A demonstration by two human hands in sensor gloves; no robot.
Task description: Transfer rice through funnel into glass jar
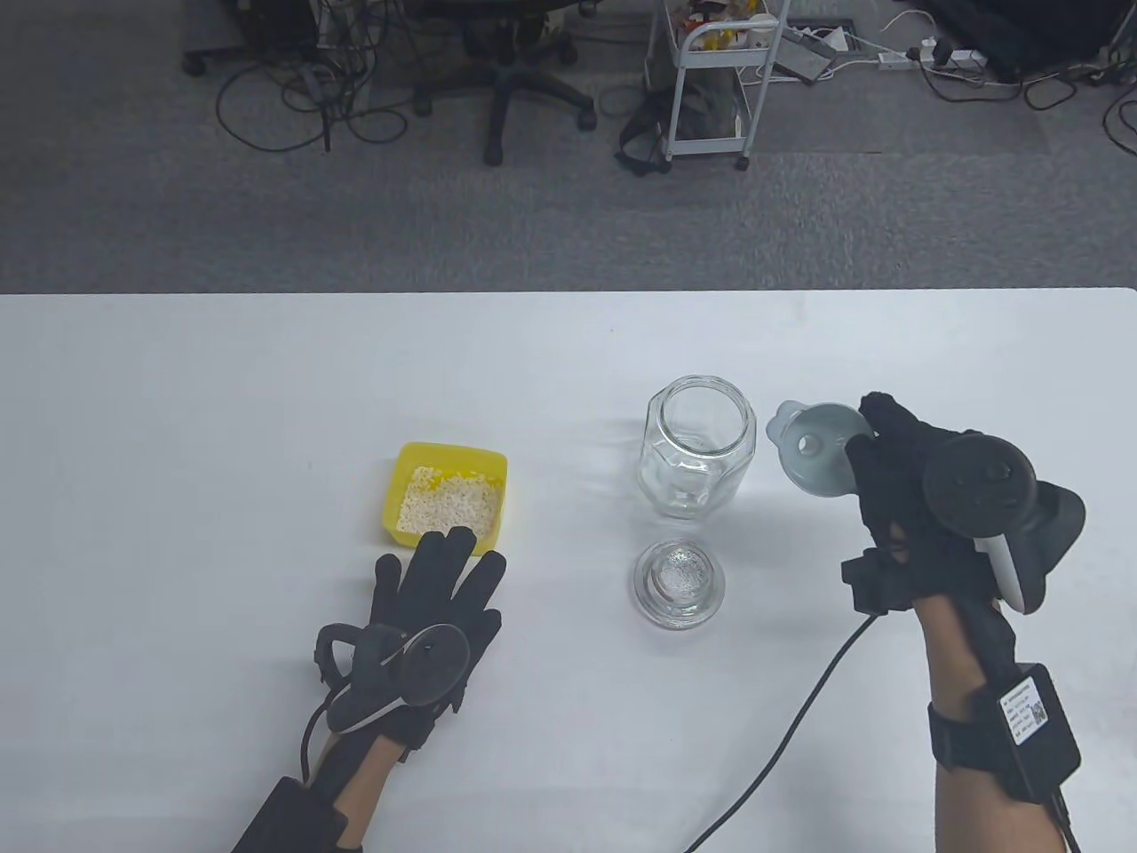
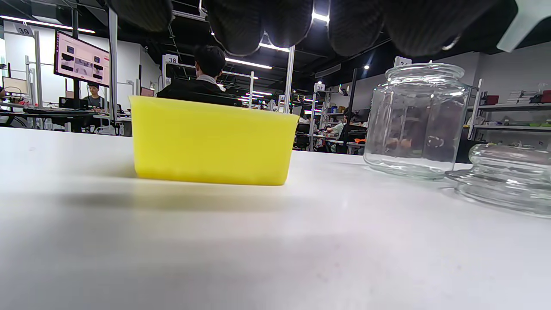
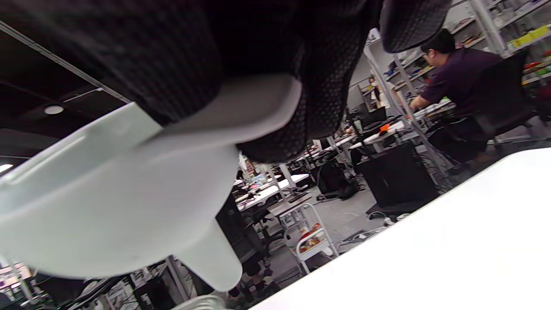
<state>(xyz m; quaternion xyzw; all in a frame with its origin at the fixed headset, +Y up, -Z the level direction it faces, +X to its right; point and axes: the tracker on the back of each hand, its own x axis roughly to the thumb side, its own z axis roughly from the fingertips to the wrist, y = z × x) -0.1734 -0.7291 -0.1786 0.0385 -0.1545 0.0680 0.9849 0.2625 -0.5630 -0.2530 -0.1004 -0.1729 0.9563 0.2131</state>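
Note:
An open glass jar stands mid-table, also in the left wrist view. Its glass lid lies in front of it and shows at the right of the left wrist view. A yellow tub of rice sits to the left, seen side-on in the left wrist view. My right hand grips a pale grey funnel by its rim, held above the table just right of the jar; the funnel fills the right wrist view. My left hand lies flat and empty just in front of the tub.
The white table ends at a far edge with grey carpet beyond. A black cable runs from my right glove toward the near edge. An office chair and a white cart stand on the floor behind.

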